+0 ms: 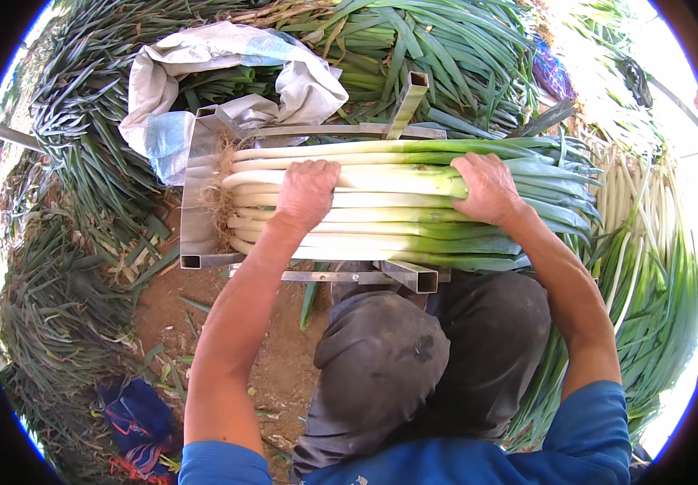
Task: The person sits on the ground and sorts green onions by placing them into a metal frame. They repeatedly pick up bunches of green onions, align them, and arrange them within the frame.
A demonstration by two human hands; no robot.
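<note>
Long green onions (379,212) lie side by side on a metal frame (406,276), their roots at the left against its upright metal plate (197,212). My left hand (311,189) has its fingers curled over the white stalks near the root end. Farther right, my right hand (487,188) grips the top of a thick stalk (379,179) where white turns to green. That stalk lies above the others and runs between both hands. The palms and the undersides of the fingers are hidden.
Behind the frame lies an open white woven sack (234,48) with green leaves inside. Piles of green onions stand at the back, left and right (646,273). Square metal posts (409,103) stick up from the frame. Blue plastic netting (136,418) lies at lower left.
</note>
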